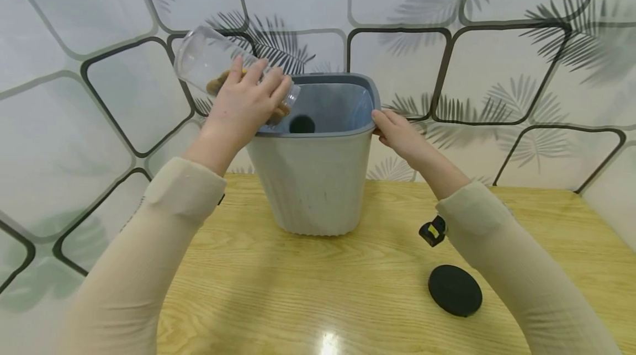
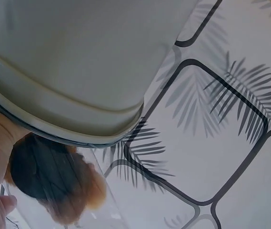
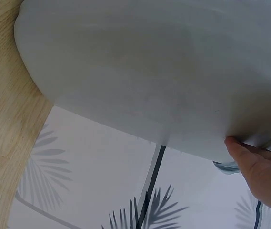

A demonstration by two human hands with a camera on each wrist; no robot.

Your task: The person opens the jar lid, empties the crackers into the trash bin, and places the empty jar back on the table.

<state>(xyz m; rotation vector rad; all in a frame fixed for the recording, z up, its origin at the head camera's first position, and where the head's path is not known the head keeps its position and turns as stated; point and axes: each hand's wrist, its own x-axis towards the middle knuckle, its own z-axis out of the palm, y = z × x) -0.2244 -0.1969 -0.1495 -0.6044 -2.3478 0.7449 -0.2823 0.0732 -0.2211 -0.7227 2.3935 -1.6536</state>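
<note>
My left hand (image 1: 248,98) grips a clear jar (image 1: 196,59), tilted with its mouth down over the left side of a light grey bin (image 1: 318,178). Fuzzy brown and dark balls, like pom-poms (image 2: 52,171), lie bunched inside the jar in the left wrist view. A dark round thing (image 1: 302,124) shows inside the bin, below the jar's mouth. On the opposite side, my right hand (image 1: 399,133) holds the bin's blue-grey rim (image 1: 376,95), thumb on top and fingers beneath. The bin stands upright.
A round black lid (image 1: 454,290) lies on the wooden table (image 1: 298,289), near the right forearm. A small black device with a yellow mark (image 1: 433,232) is at the right cuff. Behind the bin rises a wall (image 1: 397,73) patterned with leaves and dark outlines.
</note>
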